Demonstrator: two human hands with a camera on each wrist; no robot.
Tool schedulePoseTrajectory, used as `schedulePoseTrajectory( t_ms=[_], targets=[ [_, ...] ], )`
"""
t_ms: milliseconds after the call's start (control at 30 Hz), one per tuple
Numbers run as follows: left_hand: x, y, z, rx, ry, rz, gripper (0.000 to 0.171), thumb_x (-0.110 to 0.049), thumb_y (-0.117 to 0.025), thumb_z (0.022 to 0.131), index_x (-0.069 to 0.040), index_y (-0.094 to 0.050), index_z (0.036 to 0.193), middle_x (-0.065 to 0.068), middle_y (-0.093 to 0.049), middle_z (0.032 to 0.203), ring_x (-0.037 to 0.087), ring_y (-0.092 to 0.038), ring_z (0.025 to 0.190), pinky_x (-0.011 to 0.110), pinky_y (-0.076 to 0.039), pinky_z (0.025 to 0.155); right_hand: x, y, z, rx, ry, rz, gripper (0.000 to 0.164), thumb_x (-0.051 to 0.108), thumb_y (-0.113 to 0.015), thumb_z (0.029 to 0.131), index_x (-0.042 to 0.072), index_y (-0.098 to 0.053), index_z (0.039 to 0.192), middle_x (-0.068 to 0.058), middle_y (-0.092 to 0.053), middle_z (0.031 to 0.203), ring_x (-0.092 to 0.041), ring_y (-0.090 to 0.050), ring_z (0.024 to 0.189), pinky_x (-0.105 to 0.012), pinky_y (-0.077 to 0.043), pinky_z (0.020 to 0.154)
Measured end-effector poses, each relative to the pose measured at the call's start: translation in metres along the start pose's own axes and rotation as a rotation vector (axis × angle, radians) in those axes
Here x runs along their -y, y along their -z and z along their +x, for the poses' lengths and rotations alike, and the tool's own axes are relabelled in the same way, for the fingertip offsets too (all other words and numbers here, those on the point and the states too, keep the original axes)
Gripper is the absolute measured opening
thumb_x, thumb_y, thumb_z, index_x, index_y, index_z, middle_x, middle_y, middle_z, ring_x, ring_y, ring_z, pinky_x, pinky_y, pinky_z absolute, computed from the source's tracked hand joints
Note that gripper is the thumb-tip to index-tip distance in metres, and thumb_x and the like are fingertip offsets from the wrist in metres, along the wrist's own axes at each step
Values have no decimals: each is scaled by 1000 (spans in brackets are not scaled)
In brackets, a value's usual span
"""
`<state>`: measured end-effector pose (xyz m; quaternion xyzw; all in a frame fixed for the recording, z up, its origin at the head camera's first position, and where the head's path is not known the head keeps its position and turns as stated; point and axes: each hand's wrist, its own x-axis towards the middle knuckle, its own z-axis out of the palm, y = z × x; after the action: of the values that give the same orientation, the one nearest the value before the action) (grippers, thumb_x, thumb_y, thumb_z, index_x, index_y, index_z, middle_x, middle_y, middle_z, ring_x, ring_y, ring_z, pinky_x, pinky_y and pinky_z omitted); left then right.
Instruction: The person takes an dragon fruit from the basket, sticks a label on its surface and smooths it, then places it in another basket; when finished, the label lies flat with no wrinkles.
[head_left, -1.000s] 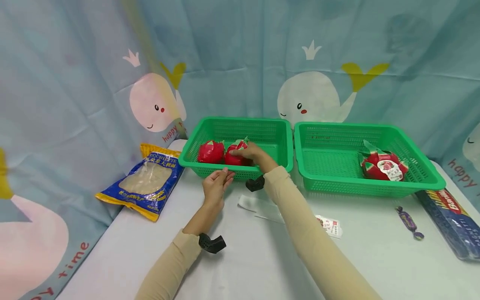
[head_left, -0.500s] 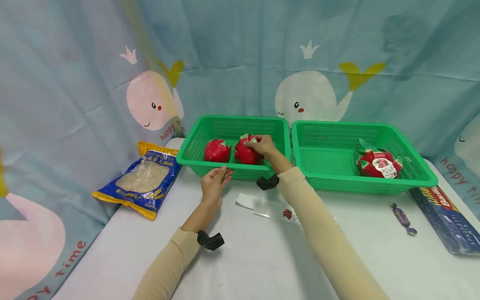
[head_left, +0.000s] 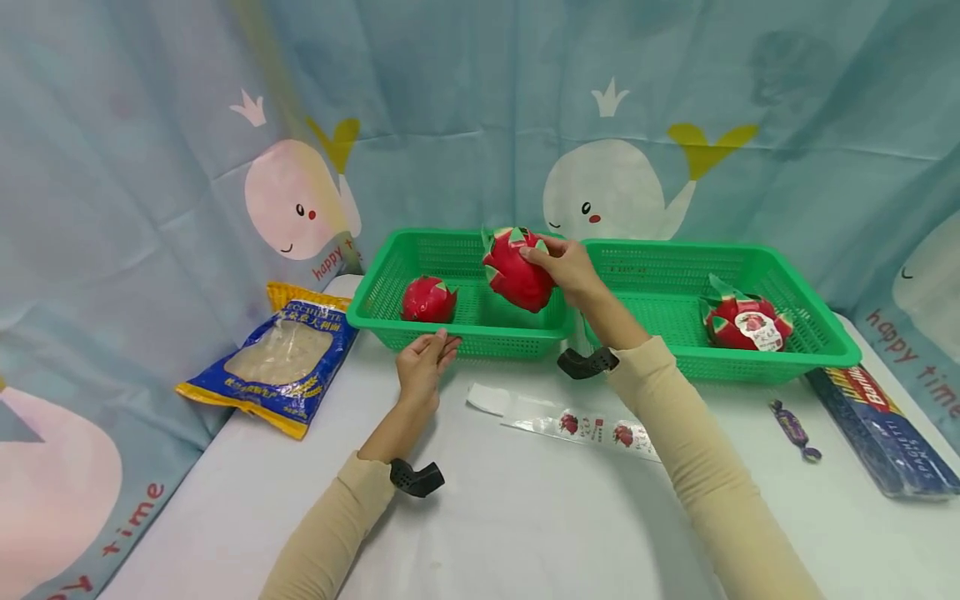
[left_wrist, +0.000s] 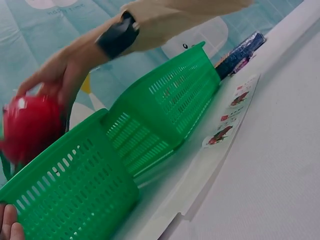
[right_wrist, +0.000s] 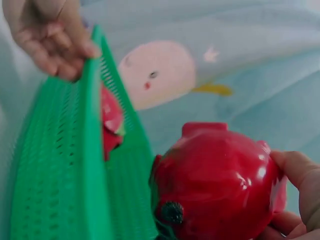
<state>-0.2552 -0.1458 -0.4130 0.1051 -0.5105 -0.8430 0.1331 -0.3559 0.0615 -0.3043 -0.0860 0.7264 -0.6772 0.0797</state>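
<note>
My right hand (head_left: 566, 265) holds a red dragon fruit (head_left: 519, 271) with green-tipped scales, raised above the left green basket (head_left: 487, 340). In the right wrist view, thumb and fingers grip the side of that dragon fruit (right_wrist: 215, 182). My left hand (head_left: 422, 367) pinches the front rim of the same basket, its thumb over the edge and its fingers against the outer wall. A second dragon fruit (head_left: 429, 300) lies inside this basket, on the left. Only fingertips of the left hand (left_wrist: 10, 222) show in the left wrist view.
The right green basket (head_left: 720, 367) holds a dragon fruit (head_left: 748, 323) with a white label. A strip of stickers (head_left: 562, 421) lies in front. At the right are a purple wrapped candy (head_left: 795, 429) and a spaghetti pack (head_left: 881, 433); a blue pasta bag (head_left: 281, 358) lies left.
My right hand has lifted the dragon fruit up from the left basket and moved it to the right. The left hand stays at the front rim. The other dragon fruit rolled slightly.
</note>
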Motion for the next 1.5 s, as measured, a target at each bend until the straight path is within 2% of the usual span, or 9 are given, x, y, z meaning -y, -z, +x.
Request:
schedulePoseTrajectory(
  t_ms=[333, 533, 667, 800, 1000, 1167, 1333, 1400, 1500],
  targets=[
    [0, -1, 2, 19, 20, 10, 16, -15, -61, 89, 1, -58, 88, 0, -70, 74, 11, -69, 75, 23, -55, 77, 9, 51, -85, 240, 7, -10, 56, 25, -53, 93, 5, -33, 142, -9, -49, 127, -15, -56, 102, -26, -55, 78],
    [-2, 1, 4, 10, 29, -18, 16, -14, -61, 88, 2, -60, 88, 2, -70, 76, 12, -69, 77, 22, -55, 75, -27, 57, -140, 427, 19, -91, 54, 18, -58, 91, -1, -38, 137, -4, -60, 108, -16, -64, 88, -31, -57, 73],
    [-1, 2, 6, 3, 38, -33, 15, -14, -62, 87, -1, -60, 84, 2, -70, 76, 12, -69, 76, 23, -55, 76, -59, 54, -167, 540, -3, -148, 54, 16, -62, 88, -1, -42, 135, -6, -63, 106, -13, -63, 82, -27, -56, 69],
    [-2, 0, 6, 5, 28, -32, 15, -15, -61, 88, -2, -59, 83, 2, -70, 76, 12, -69, 76, 24, -55, 77, -80, 52, -180, 601, -15, -194, 49, 15, -63, 86, 2, -48, 132, -12, -62, 114, -8, -59, 84, -20, -52, 65],
    [-3, -2, 5, 1, 25, -37, 15, -15, -61, 88, -1, -60, 84, 2, -70, 75, 12, -69, 75, 23, -55, 76, -89, 52, -184, 694, 15, -313, 54, 20, -67, 83, 16, -49, 133, -8, -57, 125, -13, -54, 109, -25, -53, 81],
    [-3, -1, 6, -4, 10, -31, 15, -17, -62, 88, -2, -61, 82, 2, -70, 75, 12, -69, 75, 24, -55, 77, -88, 54, -180, 776, 46, -333, 58, 19, -67, 83, 17, -45, 136, -7, -58, 120, -13, -58, 93, -29, -55, 73],
    [-2, -1, 5, 11, 23, -23, 15, -17, -61, 89, -4, -61, 81, 1, -70, 74, 11, -69, 75, 26, -55, 78, -88, 61, -173, 754, 69, -330, 46, 18, -55, 91, 11, -46, 136, -14, -51, 134, -20, -55, 114, -24, -50, 86],
    [-2, -1, 5, 20, 28, -25, 15, -16, -60, 90, -4, -60, 81, 1, -70, 74, 11, -69, 74, 26, -55, 78, -88, 65, -169, 666, 46, -337, 41, 20, -52, 94, 9, -49, 133, -16, -50, 134, -27, -50, 121, -27, -51, 87],
    [-3, -1, 4, 34, 44, -35, 15, -17, -59, 90, -4, -60, 81, 2, -70, 75, 11, -69, 75, 24, -56, 75, -94, 67, -160, 460, 78, -454, 37, 22, -55, 92, 5, -55, 125, -16, -59, 123, -30, -58, 108, -29, -54, 76]
  ],
)
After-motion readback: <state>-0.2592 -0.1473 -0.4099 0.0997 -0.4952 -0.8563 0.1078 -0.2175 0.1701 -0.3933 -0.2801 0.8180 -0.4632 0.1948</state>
